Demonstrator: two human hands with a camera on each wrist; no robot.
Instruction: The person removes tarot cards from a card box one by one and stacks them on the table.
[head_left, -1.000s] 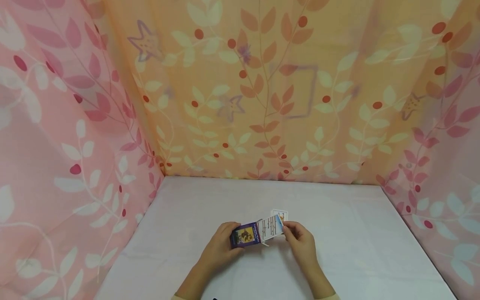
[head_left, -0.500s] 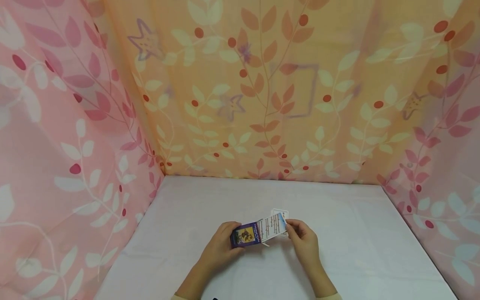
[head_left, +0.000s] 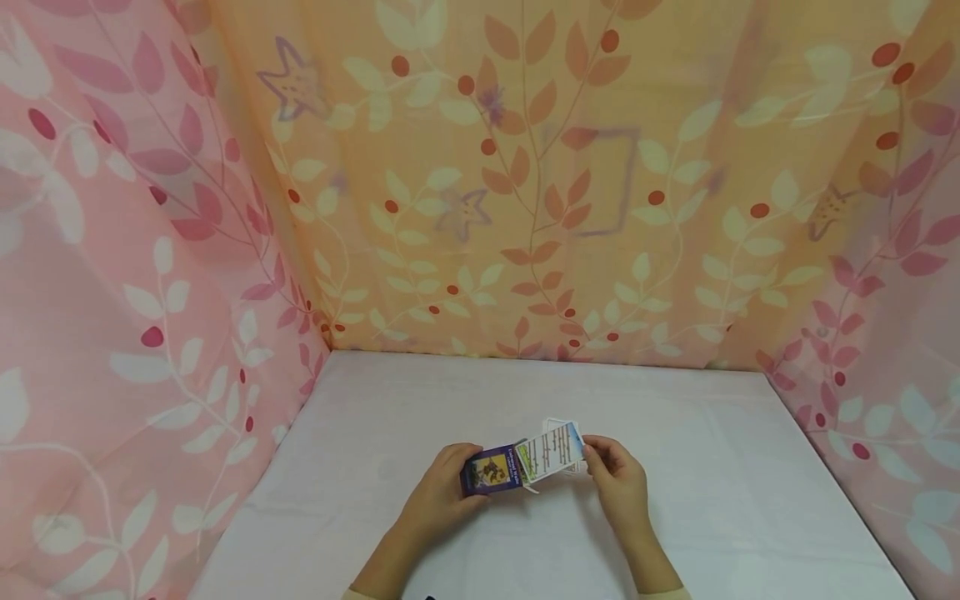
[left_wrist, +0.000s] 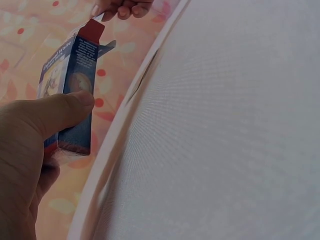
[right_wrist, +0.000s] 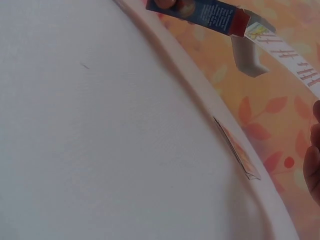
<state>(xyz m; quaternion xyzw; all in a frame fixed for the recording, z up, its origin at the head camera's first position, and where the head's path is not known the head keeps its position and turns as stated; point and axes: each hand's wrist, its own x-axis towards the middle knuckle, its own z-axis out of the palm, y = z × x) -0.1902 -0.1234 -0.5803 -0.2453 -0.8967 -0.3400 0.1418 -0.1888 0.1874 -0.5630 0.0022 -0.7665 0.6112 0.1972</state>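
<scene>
My left hand [head_left: 437,493] grips a purple card box [head_left: 491,472] marked "Universal Waite", thumb along its narrow side in the left wrist view. The box's end flap [left_wrist: 92,31] is open toward the right. From that end sticks out a tarot card [head_left: 552,452] with long brown rods on white and a strip of blue at its edge. My right hand [head_left: 619,479] pinches the card's outer end between thumb and fingers. The card's inner end is still inside or right at the box mouth. Below and behind it, another card [head_left: 553,422] lies on the table, mostly covered in the head view.
A white cloth covers the table [head_left: 712,475]. An orange leaf-patterned curtain [head_left: 465,250] stands at the back, with pink curtains [head_left: 195,333] at the sides. The lying card [right_wrist: 239,150] shows flat on the cloth in the right wrist view.
My right hand has moved to the right, drawing the card further out of the box; a green strip now shows by the box mouth. My left hand and the box have stayed nearly still.
</scene>
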